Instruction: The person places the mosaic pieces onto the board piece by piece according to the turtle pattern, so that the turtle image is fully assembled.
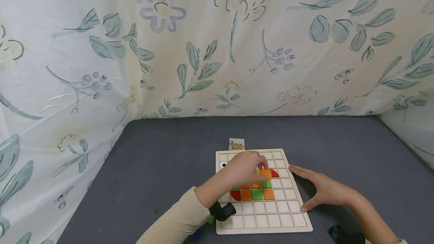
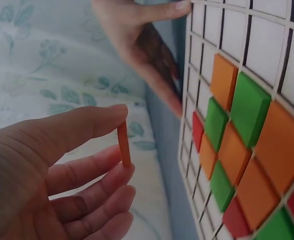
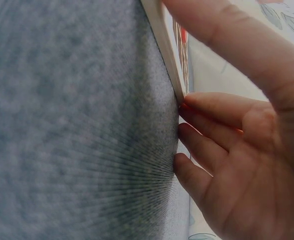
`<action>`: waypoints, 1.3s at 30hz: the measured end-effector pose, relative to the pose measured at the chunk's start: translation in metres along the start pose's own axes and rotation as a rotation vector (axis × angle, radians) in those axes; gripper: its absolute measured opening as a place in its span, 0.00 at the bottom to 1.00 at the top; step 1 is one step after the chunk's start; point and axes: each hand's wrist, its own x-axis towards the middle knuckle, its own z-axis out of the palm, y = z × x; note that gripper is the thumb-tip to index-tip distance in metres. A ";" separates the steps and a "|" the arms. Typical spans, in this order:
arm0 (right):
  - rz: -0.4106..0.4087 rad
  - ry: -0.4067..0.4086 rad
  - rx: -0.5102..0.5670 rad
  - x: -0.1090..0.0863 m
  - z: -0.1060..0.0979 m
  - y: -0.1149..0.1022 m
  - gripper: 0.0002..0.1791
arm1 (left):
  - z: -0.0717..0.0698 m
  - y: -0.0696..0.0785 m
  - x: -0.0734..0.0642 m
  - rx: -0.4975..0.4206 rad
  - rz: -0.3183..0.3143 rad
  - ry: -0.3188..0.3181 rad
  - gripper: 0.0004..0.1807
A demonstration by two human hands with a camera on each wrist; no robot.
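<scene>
A wooden grid board lies on the dark table, with orange, green and red tiles set in its middle squares. Above it, my left hand pinches a thin orange tile between thumb and fingertips. The left wrist view has this tile edge-on, held apart from the board. A round eye piece sits near the board's upper left. My right hand touches the board's right edge, fingers extended and thumb spread lower down. Part of the tile pattern is hidden behind my left hand in the head view.
A small picture card lies just beyond the board's far edge. Beside my left forearm, a green piece and a blue piece are partly covered. Flowered cloth hangs behind and beside the dark table.
</scene>
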 end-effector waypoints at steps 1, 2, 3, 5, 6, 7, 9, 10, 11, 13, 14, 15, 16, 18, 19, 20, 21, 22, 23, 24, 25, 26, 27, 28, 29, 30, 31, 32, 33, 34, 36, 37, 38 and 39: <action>0.005 0.000 0.003 0.000 0.000 0.000 0.60 | 0.002 0.001 0.003 0.002 -0.002 -0.001 0.12; 0.009 -0.001 0.004 0.000 0.000 -0.001 0.60 | 0.005 0.002 0.005 0.003 -0.005 -0.001 0.12; 0.014 0.000 0.004 0.000 0.000 -0.001 0.61 | 0.007 0.004 0.008 0.005 -0.008 -0.003 0.12; 0.019 0.002 0.006 0.001 0.000 -0.001 0.61 | 0.011 0.006 0.013 0.015 -0.016 -0.003 0.12; 0.021 0.003 0.007 0.001 0.000 -0.001 0.61 | 0.013 0.007 0.015 0.026 -0.022 -0.002 0.12; 0.021 0.004 0.007 0.001 -0.001 -0.001 0.61 | 0.015 0.009 0.017 0.041 -0.030 -0.002 0.12; 0.012 0.006 0.008 0.001 -0.001 -0.001 0.61 | 0.020 0.011 0.021 0.080 -0.047 -0.005 0.12; 0.008 0.007 0.006 0.001 -0.001 -0.001 0.61 | 0.022 0.013 0.022 0.099 -0.053 -0.004 0.12; 0.003 0.008 0.002 0.001 -0.001 -0.001 0.61 | 0.025 0.014 0.023 0.116 -0.059 -0.006 0.12; -0.009 0.012 -0.004 0.001 -0.001 -0.001 0.61 | 0.029 0.017 0.026 0.139 -0.067 -0.015 0.11; -0.011 0.013 -0.006 0.002 -0.001 -0.001 0.61 | 0.032 0.018 0.027 0.146 -0.069 -0.019 0.11; -0.017 0.015 -0.009 0.002 -0.001 -0.001 0.61 | 0.034 0.019 0.027 0.155 -0.070 -0.021 0.11; -0.015 0.016 -0.010 0.002 0.000 -0.001 0.61 | 0.036 0.020 0.028 0.163 -0.072 -0.022 0.11; -0.013 0.015 -0.008 0.002 0.000 -0.001 0.61 | 0.041 0.020 0.030 0.191 -0.077 -0.028 0.12; -0.017 0.014 -0.006 0.002 0.000 -0.001 0.61 | 0.043 0.020 0.031 0.202 -0.078 -0.028 0.12; -0.015 0.014 -0.006 0.003 0.000 -0.001 0.61 | 0.045 0.020 0.032 0.215 -0.077 -0.027 0.12; -0.018 0.011 -0.004 0.003 0.000 -0.001 0.61 | 0.046 0.019 0.032 0.227 -0.075 -0.025 0.12; -0.017 0.011 -0.003 0.003 0.000 -0.001 0.61 | 0.047 0.019 0.033 0.229 -0.073 -0.024 0.12; -0.021 0.011 -0.003 0.003 0.000 -0.001 0.60 | 0.047 0.018 0.033 0.231 -0.070 -0.023 0.12; -0.024 0.011 -0.003 0.003 -0.001 -0.001 0.60 | 0.047 0.018 0.033 0.227 -0.066 -0.022 0.12; -0.026 0.011 -0.002 0.003 -0.001 -0.001 0.60 | 0.047 0.018 0.033 0.222 -0.064 -0.020 0.12; -0.025 0.012 0.000 0.003 -0.001 -0.001 0.60 | 0.047 0.018 0.032 0.217 -0.063 -0.018 0.12; -0.025 0.014 -0.001 0.003 -0.001 0.000 0.60 | 0.047 0.018 0.032 0.212 -0.062 -0.018 0.12; -0.020 0.017 -0.006 0.003 -0.001 0.000 0.60 | 0.047 0.019 0.032 0.205 -0.064 -0.019 0.12; -0.015 0.019 -0.008 0.003 -0.001 0.000 0.61 | 0.048 0.019 0.031 0.200 -0.065 -0.021 0.12; -0.012 0.021 -0.012 0.002 -0.001 0.000 0.61 | 0.048 0.019 0.031 0.196 -0.067 -0.022 0.12; -0.013 0.023 -0.014 0.002 -0.001 0.000 0.61 | 0.049 0.020 0.031 0.196 -0.068 -0.021 0.12; -0.014 0.024 -0.016 0.002 -0.001 0.000 0.61 | 0.049 0.020 0.031 0.196 -0.068 -0.020 0.12; -0.014 0.024 -0.021 0.002 -0.001 0.000 0.61 | 0.050 0.020 0.031 0.198 -0.068 -0.018 0.12; -0.014 0.023 -0.021 0.001 -0.001 0.000 0.61 | 0.051 0.021 0.031 0.199 -0.067 -0.015 0.12; -0.017 0.021 -0.018 0.001 -0.001 0.000 0.62 | 0.053 0.021 0.032 0.208 -0.062 -0.006 0.12; -0.020 0.019 -0.017 0.001 -0.001 0.001 0.62 | 0.053 0.022 0.032 0.212 -0.061 -0.002 0.12; -0.018 0.017 -0.015 0.001 -0.001 0.001 0.62 | 0.054 0.022 0.032 0.214 -0.060 0.000 0.12; -0.016 0.016 -0.014 0.000 0.000 0.001 0.62 | 0.054 0.022 0.032 0.219 -0.061 0.002 0.12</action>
